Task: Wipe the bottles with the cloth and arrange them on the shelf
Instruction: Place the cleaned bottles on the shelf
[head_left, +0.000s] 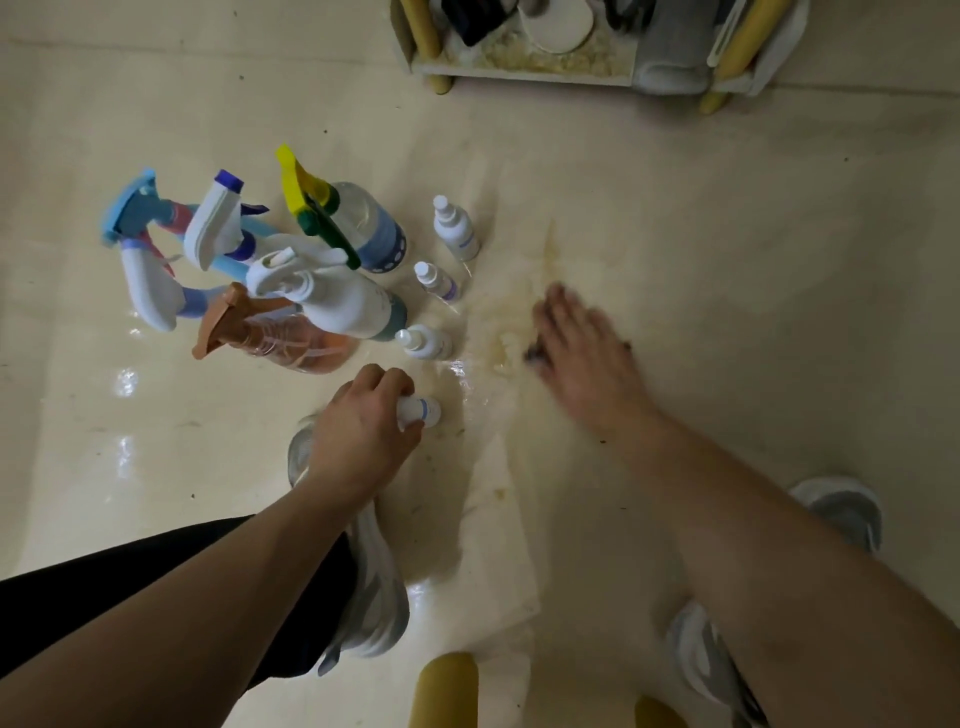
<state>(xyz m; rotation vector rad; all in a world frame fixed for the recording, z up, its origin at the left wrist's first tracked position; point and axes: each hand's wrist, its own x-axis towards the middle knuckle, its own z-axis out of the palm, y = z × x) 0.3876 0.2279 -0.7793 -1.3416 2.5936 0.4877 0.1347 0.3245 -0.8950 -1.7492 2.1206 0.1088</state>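
Note:
Several spray bottles stand together on the pale floor: an orange one (291, 338), a white one (343, 301), a clear one with a yellow-green trigger (374, 228) and blue-and-white ones (156, 249). Three small white bottles (457, 228) (439, 283) (423, 342) stand in a row to their right. My left hand (363, 426) is shut on another small white bottle (423, 410) low over the floor. My right hand (582, 353), blurred, is spread flat with fingers apart over a yellowish patch of floor, something small and dark at its fingertips. No cloth can be clearly made out.
A low shelf (519, 70) with yellow legs stands at the top, holding a pale round dish and dark items. My grey-white shoes (374, 597) (841, 512) are below my arms. Two yellow posts (449, 691) rise at the bottom edge.

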